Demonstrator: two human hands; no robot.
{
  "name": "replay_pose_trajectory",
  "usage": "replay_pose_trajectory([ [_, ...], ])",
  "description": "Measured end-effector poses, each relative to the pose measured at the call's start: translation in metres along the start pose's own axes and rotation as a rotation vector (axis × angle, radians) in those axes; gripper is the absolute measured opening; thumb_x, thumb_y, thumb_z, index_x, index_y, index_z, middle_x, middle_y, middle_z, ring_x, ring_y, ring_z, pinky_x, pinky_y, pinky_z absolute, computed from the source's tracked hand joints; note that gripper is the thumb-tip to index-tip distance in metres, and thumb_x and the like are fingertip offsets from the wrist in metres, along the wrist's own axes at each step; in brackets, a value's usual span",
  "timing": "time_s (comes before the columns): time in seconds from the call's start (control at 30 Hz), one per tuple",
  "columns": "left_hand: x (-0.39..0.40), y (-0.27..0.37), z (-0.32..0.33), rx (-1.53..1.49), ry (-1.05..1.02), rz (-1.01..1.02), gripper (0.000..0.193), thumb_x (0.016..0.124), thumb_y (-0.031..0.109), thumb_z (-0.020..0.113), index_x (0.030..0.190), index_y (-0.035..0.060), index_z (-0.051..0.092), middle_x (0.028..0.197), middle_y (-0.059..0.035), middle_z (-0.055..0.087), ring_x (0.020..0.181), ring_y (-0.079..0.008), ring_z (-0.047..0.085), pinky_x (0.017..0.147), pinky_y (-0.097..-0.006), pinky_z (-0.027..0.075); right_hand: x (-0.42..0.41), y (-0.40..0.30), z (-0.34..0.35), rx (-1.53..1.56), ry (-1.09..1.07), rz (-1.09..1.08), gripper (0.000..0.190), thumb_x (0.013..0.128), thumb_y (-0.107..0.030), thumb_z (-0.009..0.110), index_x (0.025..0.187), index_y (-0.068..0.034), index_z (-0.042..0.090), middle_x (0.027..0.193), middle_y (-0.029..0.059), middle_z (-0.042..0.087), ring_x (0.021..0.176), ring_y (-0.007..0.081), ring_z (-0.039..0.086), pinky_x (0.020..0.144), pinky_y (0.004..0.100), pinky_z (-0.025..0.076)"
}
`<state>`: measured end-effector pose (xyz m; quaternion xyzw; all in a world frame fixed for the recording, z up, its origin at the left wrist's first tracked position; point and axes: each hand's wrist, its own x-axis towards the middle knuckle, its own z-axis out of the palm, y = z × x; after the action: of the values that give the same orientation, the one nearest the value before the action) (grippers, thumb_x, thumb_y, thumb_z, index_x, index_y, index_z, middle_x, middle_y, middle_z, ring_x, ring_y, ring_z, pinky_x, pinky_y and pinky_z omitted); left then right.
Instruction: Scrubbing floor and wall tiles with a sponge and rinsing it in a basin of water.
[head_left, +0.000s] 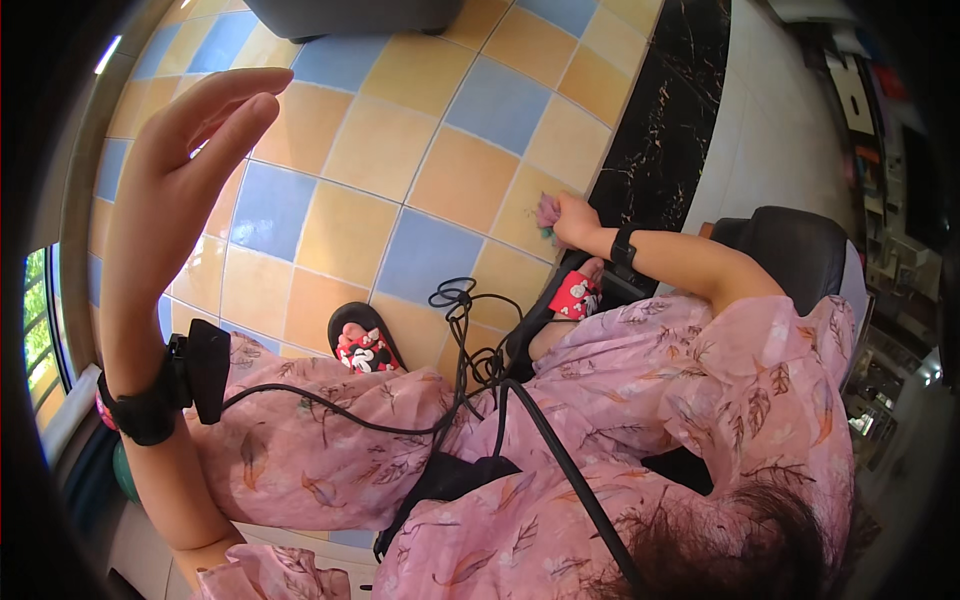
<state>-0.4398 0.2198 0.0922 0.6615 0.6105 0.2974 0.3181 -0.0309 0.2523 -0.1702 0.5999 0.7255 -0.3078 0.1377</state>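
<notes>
At the upper left my left hand (202, 131) is raised over the tiled floor, its fingers bent and a small gap showing between thumb and fingers. I see nothing held in it. A black strap with a dark device (206, 371) sits on that wrist. My right hand (576, 222) is closed on a small bunched thing in pink and green (549, 212), perhaps cloth or an artificial flower; its exact kind is unclear. This hand is low at the right, just above my slippered foot, and its wrist wears a black band (623, 247).
Black cables (480, 360) run across my lap and hang between my feet. My feet are in red-and-black slippers (366, 349). A grey object (352, 16) stands on the floor at the top. A black marble strip (664, 112) borders the tiles, with a black padded seat (795, 255) nearby.
</notes>
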Motion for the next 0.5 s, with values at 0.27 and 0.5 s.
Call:
replay_pose_trajectory([
  [0.27, 0.007, 0.001, -0.003, 0.008, -0.121, -0.03, 0.031, 0.093, 0.024, 0.05, 0.115, 0.0037, 0.057, 0.117, -0.0102, 0.058, 0.113, -0.0191, 0.052, 0.098, -0.031, 0.037, 0.022, 0.019, 0.053, 0.286, 0.05, 0.286, 0.03, 0.064, -0.011, 0.067, 0.09, -0.004, 0.054, 0.087, 0.0148, 0.062, 0.085, 0.0279, 0.061, 0.073, 0.0357, 0.047],
  [0.5, 0.004, -0.005, -0.003, -0.047, -0.102, -0.057, 0.031, 0.093, 0.025, 0.049, 0.115, 0.0033, 0.057, 0.118, -0.0105, 0.058, 0.114, -0.0198, 0.052, 0.099, -0.0318, 0.037, 0.016, 0.012, 0.011, 0.293, -0.056, 0.161, 0.039, 0.063, -0.017, 0.072, 0.095, -0.004, 0.054, 0.086, 0.013, 0.061, 0.083, 0.0238, 0.06, 0.071, 0.0344, 0.047],
])
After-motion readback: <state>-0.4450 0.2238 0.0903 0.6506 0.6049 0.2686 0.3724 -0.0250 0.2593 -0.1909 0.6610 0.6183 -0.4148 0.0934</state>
